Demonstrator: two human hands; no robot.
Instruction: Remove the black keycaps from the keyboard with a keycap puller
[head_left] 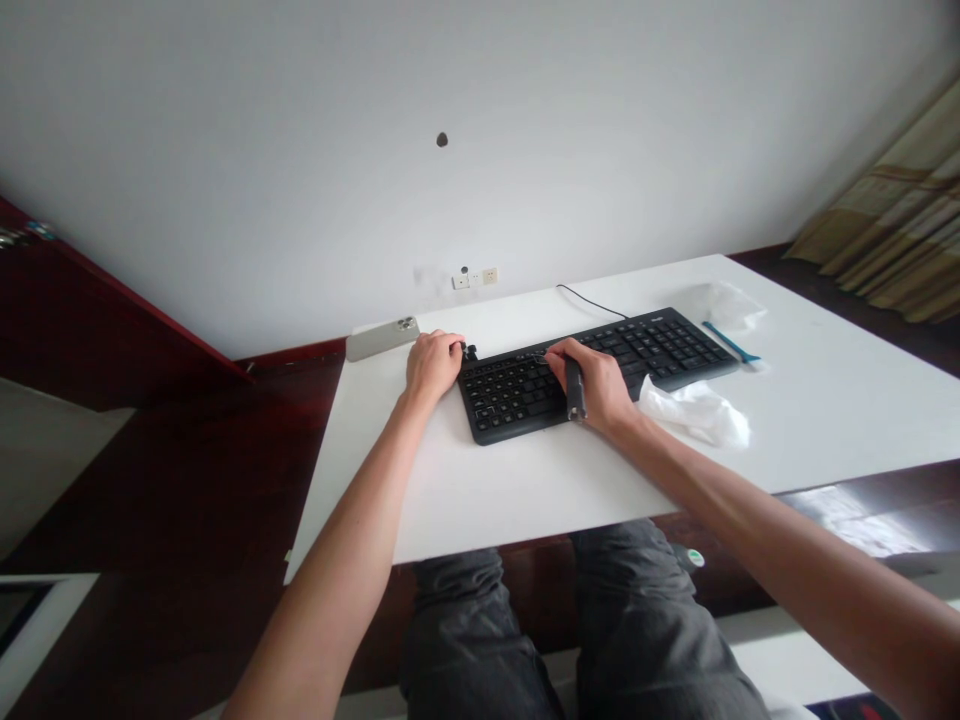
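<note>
Keyboard (660, 350) lies at twelve o'clock from the body, and right hand (600, 382) grips tool (575, 392) over its keys (504, 392), seemingly fine work calling for steady, light pressure. Left hand (433, 365), fingers curled, is beside black bits (471, 352) at keyboard's ten o'clock; if it grasps one, I cannot tell

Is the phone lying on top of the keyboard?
No, the phone lies on the white table, to the left of the keyboard.

1 head-worn view, facing forward-down
</note>
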